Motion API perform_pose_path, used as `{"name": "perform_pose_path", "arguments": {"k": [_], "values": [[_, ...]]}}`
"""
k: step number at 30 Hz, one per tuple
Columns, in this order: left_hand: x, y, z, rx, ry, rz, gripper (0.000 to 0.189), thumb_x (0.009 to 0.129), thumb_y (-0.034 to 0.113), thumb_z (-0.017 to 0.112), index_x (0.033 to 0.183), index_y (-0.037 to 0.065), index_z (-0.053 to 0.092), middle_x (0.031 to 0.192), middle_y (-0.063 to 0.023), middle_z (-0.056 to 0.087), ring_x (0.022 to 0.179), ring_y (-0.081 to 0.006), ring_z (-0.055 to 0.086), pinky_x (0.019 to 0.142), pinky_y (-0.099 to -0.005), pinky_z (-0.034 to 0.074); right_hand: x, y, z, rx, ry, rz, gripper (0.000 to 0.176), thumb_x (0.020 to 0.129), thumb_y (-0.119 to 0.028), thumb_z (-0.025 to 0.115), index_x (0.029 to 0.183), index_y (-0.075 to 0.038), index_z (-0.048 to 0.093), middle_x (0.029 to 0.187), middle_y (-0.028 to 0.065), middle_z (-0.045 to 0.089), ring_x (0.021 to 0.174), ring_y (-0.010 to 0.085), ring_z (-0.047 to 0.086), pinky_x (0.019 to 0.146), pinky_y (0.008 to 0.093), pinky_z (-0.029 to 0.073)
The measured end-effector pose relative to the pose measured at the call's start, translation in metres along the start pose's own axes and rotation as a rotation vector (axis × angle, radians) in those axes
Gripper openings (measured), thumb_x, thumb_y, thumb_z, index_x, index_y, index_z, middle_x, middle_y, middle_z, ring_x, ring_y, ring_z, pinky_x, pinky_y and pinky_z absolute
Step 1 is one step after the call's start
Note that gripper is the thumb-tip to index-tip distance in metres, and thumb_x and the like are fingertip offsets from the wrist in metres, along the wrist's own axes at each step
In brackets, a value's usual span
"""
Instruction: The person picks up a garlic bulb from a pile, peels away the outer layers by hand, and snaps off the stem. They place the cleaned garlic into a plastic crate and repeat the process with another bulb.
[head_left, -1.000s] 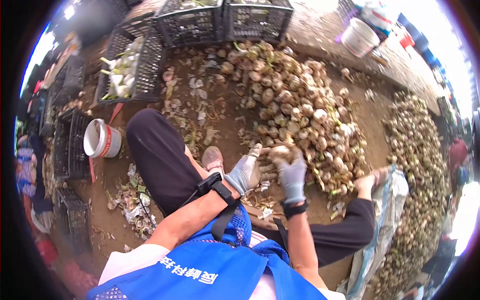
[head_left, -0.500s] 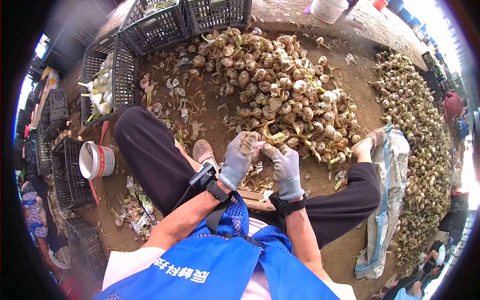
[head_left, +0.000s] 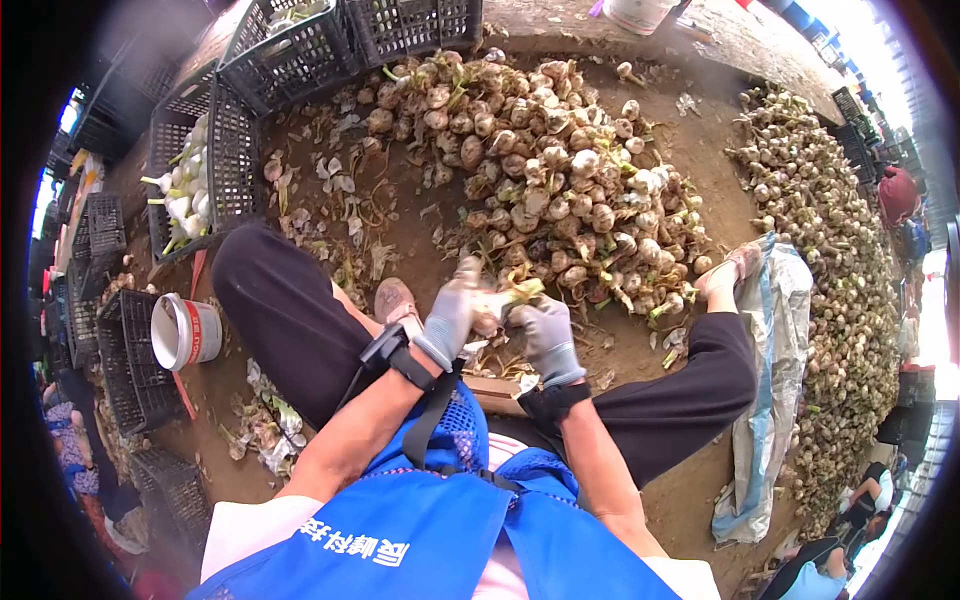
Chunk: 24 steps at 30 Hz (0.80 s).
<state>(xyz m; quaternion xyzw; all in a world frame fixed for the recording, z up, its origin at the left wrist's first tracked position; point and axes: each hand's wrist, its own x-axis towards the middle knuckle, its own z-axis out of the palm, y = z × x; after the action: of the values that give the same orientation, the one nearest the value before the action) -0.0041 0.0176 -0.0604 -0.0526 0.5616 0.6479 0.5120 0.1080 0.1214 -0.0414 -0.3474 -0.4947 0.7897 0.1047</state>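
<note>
In a grey, soiled glove, my left hand (head_left: 450, 318) is closed on a garlic bulb (head_left: 487, 314) in front of my body. My right hand (head_left: 545, 335), gloved the same way, is closed at the bulb's stem (head_left: 523, 292), where pale yellow-green leaf shows above the fingers. Just beyond both hands lies a big pile of garlic bulbs with dirty skins (head_left: 560, 190). Loose peelings (head_left: 340, 180) are scattered on the soil left of the pile.
A black crate (head_left: 236, 150) with cleaned white garlic (head_left: 187, 195) stands at the left, near a white bucket (head_left: 187, 332). More crates line the top left. A plastic sack (head_left: 765, 400) and a second garlic heap (head_left: 850, 330) lie right. Other people sit at both lower edges.
My hands have moved slightly apart, and the bulb and its leafy stem now show between them. The whole view has shifted a little.
</note>
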Motion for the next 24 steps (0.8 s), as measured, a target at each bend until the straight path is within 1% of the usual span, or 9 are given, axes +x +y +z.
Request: {"name": "perform_pose_path", "arguments": {"k": [2, 6, 7, 10, 14, 16, 20, 22, 24], "values": [[-0.016, 0.001, 0.003, -0.327, -0.108, -0.241, 0.052, 0.089, 0.053, 0.038, 0.085, 0.004, 0.056, 0.057, -0.0076, 0.056, 0.044, -0.0177, 0.051, 0.04, -0.0261, 0.04, 0.015, 0.015, -0.003, -0.643, 0.07, -0.608, 0.027, 0.073, 0.005, 0.047, 0.097, 0.004, 0.06, 0.089, 0.004, 0.062, 0.072, 0.009, 0.056, 0.066, 0.0202, 0.044], [-0.008, 0.001, 0.002, -0.179, -0.001, -0.023, 0.054, 0.088, 0.055, 0.04, 0.085, 0.004, 0.057, 0.068, -0.0103, 0.06, 0.054, -0.0182, 0.056, 0.046, -0.028, 0.046, -0.008, -0.03, 0.004, 0.209, -0.109, 0.029, 0.018, 0.073, 0.0, 0.052, 0.088, 0.001, 0.062, 0.078, 0.0084, 0.062, 0.074, 0.0129, 0.058, 0.066, 0.0279, 0.047], [-0.011, 0.005, 0.004, -0.086, 0.049, -0.044, 0.051, 0.088, 0.052, 0.041, 0.087, 0.004, 0.056, 0.075, -0.0094, 0.06, 0.059, -0.0168, 0.057, 0.049, -0.0281, 0.048, 0.006, -0.006, -0.008, -0.249, -0.271, -0.295, 0.015, 0.076, -0.002, 0.053, 0.087, 0.002, 0.062, 0.08, 0.0055, 0.062, 0.074, 0.0126, 0.058, 0.066, 0.0273, 0.048], [-0.014, 0.007, 0.016, -0.411, -0.218, 0.031, 0.042, 0.09, 0.047, 0.044, 0.102, 0.008, 0.054, 0.082, -0.0071, 0.061, 0.062, -0.0114, 0.056, 0.051, -0.0233, 0.047, -0.008, -0.023, -0.009, 0.183, -0.139, 0.093, 0.015, 0.078, -0.004, 0.051, 0.086, 0.003, 0.062, 0.081, 0.0043, 0.063, 0.071, 0.0121, 0.058, 0.064, 0.0258, 0.048], [-0.023, -0.001, 0.047, 0.03, 0.152, 0.637, 0.039, 0.091, 0.045, 0.04, 0.102, 0.009, 0.051, 0.082, -0.0026, 0.056, 0.063, -0.0098, 0.054, 0.047, -0.021, 0.045, -0.009, -0.03, -0.007, 0.053, -0.054, 0.031, 0.017, 0.079, 0.002, 0.049, 0.089, 0.005, 0.062, 0.084, 0.0075, 0.064, 0.075, 0.013, 0.061, 0.067, 0.0243, 0.05], [-0.027, 0.017, 0.016, -0.246, -0.196, 0.151, 0.043, 0.092, 0.048, 0.036, 0.102, 0.01, 0.053, 0.076, -0.0023, 0.058, 0.056, -0.0106, 0.054, 0.039, -0.0203, 0.039, -0.01, -0.029, -0.007, 0.102, -0.066, -0.053, 0.016, 0.079, 0.004, 0.049, 0.09, 0.006, 0.062, 0.087, 0.0082, 0.064, 0.079, 0.0139, 0.062, 0.071, 0.025, 0.051], [-0.038, 0.042, 0.022, -0.118, -0.181, -0.29, 0.039, 0.093, 0.044, 0.037, 0.101, 0.01, 0.055, 0.073, -0.004, 0.06, 0.049, -0.0121, 0.054, 0.034, -0.0208, 0.037, -0.008, -0.038, -0.013, -0.159, -0.255, -0.259, 0.021, 0.081, 0.004, 0.047, 0.097, 0.005, 0.06, 0.091, 0.0095, 0.063, 0.081, 0.0137, 0.062, 0.072, 0.0251, 0.051], [0.002, 0.008, 0.012, 0.118, 0.088, 0.043, 0.033, 0.093, 0.033, 0.043, 0.109, 0.005, 0.053, 0.081, -0.0032, 0.061, 0.061, -0.0134, 0.059, 0.051, -0.0241, 0.048, -0.008, -0.035, -0.003, 0.204, -0.085, -0.081, 0.024, 0.079, 0.006, 0.044, 0.099, 0.006, 0.058, 0.09, 0.0089, 0.064, 0.078, 0.0131, 0.061, 0.07, 0.0248, 0.049], [-0.005, 0.002, 0.02, 0.05, -0.047, 0.492, 0.033, 0.093, 0.032, 0.046, 0.111, 0.005, 0.05, 0.088, -0.0012, 0.059, 0.069, -0.0087, 0.056, 0.06, -0.0213, 0.047, -0.007, -0.015, 0.001, -0.139, -0.008, -0.225, 0.023, 0.076, 0.006, 0.046, 0.095, 0.006, 0.059, 0.084, 0.0061, 0.063, 0.07, 0.0114, 0.059, 0.064, 0.024, 0.048]]}}
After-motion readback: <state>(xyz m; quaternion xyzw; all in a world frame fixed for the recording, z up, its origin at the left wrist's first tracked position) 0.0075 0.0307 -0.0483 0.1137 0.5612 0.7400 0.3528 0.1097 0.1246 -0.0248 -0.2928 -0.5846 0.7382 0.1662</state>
